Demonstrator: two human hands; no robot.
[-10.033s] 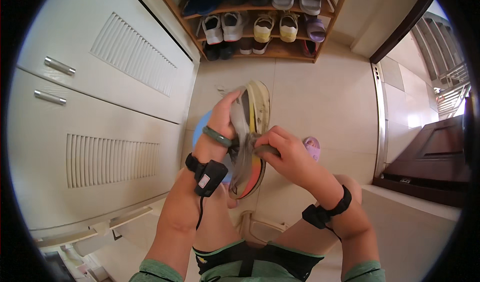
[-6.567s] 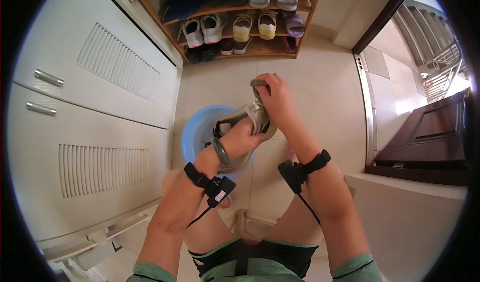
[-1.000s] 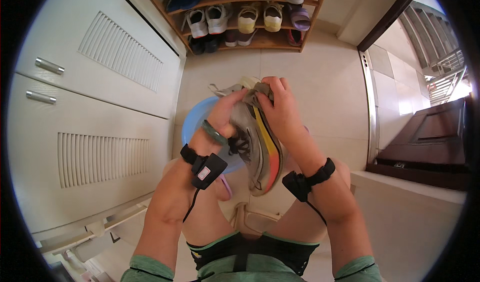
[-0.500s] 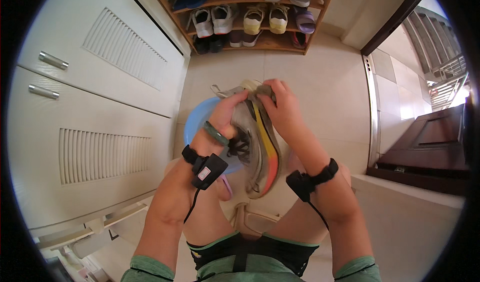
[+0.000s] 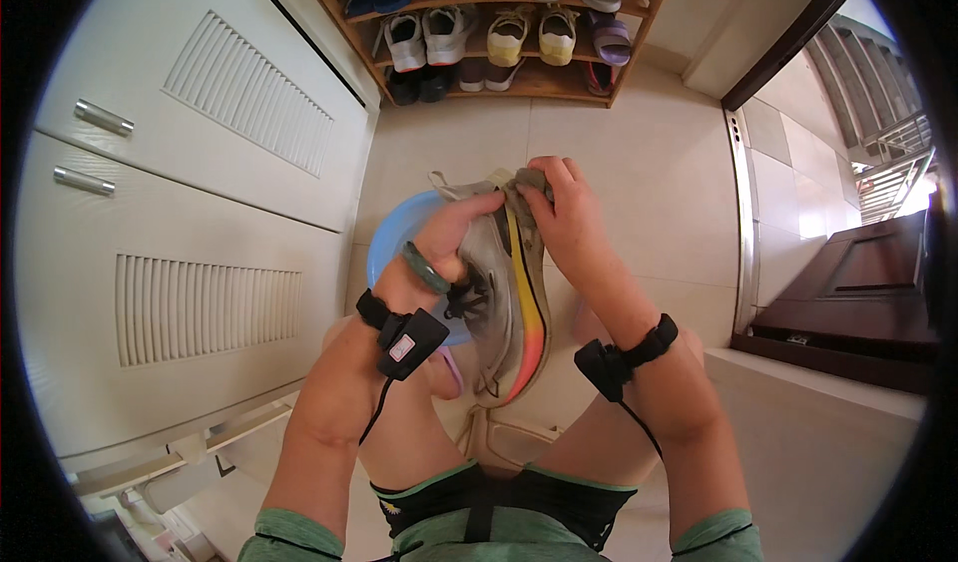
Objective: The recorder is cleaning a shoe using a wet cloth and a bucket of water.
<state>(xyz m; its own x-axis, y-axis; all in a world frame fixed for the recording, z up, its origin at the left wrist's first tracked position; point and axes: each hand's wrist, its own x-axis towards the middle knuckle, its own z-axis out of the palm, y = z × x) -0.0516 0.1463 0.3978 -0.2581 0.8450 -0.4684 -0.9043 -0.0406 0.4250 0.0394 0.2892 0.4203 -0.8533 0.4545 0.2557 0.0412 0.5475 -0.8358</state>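
The left hand (image 5: 448,231) grips the shoe (image 5: 491,307) near its far end, thumb on the side; where its other fingers sit is hidden. The right hand (image 5: 570,218) pinches a grey cloth (image 5: 532,178) against that same end, close by the thumb. The shoe is up in the air, tipped so the edge of its sole (image 5: 535,337), with a yellow and pink stripe (image 5: 524,278), faces right. Below it, to the left, is a blue tub (image 5: 383,241). This looks like the wiping step (I can't tell if the cloth is wet). The next move seems to call for a tight left hand, so the shoe doesn't wobble, and a cloth pressed flat along the stripe. The dark laces (image 5: 467,300) should stay out of its way.
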